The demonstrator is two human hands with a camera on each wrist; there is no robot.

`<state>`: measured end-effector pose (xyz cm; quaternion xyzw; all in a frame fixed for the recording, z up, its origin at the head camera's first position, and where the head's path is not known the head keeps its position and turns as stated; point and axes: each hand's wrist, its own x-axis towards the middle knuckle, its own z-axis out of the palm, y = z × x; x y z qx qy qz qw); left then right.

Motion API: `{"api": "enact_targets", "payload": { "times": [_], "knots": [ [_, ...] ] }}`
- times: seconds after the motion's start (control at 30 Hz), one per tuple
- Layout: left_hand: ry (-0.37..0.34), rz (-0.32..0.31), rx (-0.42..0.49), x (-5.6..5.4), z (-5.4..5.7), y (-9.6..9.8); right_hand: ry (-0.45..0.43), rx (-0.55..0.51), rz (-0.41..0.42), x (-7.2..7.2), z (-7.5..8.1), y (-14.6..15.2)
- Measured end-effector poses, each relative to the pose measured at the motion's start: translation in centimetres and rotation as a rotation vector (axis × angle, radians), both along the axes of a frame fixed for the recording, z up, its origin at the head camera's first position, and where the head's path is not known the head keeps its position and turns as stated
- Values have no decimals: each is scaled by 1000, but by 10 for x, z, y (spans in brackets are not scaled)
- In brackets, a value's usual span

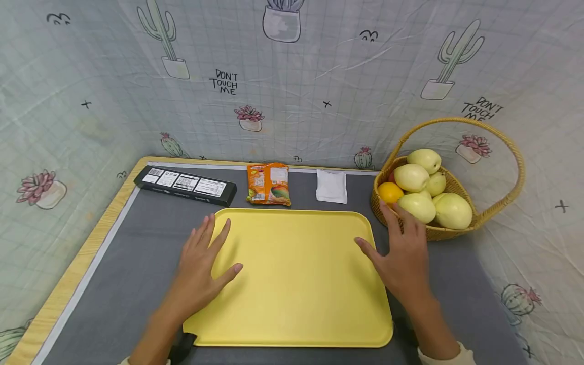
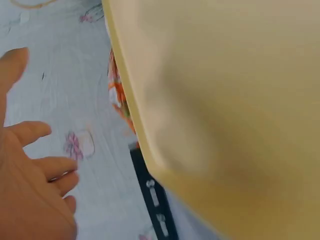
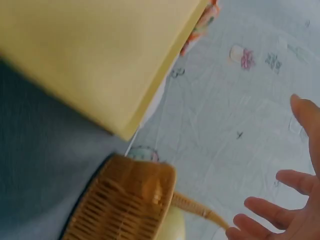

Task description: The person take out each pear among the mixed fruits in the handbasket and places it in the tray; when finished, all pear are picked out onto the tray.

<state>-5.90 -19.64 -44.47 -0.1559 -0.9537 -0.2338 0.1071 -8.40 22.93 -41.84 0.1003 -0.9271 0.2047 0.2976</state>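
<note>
The left hand point(image 1: 199, 271) and right hand point(image 1: 403, 258) hover, fingers spread apart and thumbs turned inward, over opposite sides of the yellow tray point(image 1: 296, 284), which lies on the grey tabletop point(image 1: 123, 284)

Yellow rectangular tray point(image 1: 294, 279), rounded corners, low rim, lying flat on gray tabletop point(image 1: 132, 253)

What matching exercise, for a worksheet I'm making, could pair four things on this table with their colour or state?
Things
1. rectangular tray
2. long flat box
3. snack packet
4. wicker basket

Colour or state
A. mostly orange
B. filled with fruit
C. smooth and yellow
D. mainly black

Right pairs: 1-C, 2-D, 3-A, 4-B
</note>
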Motion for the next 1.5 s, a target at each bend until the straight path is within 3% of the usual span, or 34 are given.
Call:
{"api": "enact_targets", "payload": {
  "times": [0.17, 0.33, 0.6, 0.7, 0.87, 1.13, 1.5],
  "knots": [
    [-36, -4, 108, 9, 0, -17, 31, -64, -45, -4, 6, 16],
    [-106, -33, 152, 19, -1, -37, 50, -118, -79, -10, 10, 33],
    [-308, -38, 207, 27, -9, -65, 17, -113, -167, -20, 14, 53],
    [-354, -51, 218, 28, -12, -70, -5, -111, -191, -25, 15, 58],
    [-364, -90, 222, 30, -17, -75, -58, -102, -205, -31, 14, 63],
    [-405, -75, 180, 30, -17, -74, -189, -82, -211, -42, 13, 68],
    [-384, -52, 131, 32, -20, -71, -200, -40, -220, -52, 8, 75]
  ]
}}
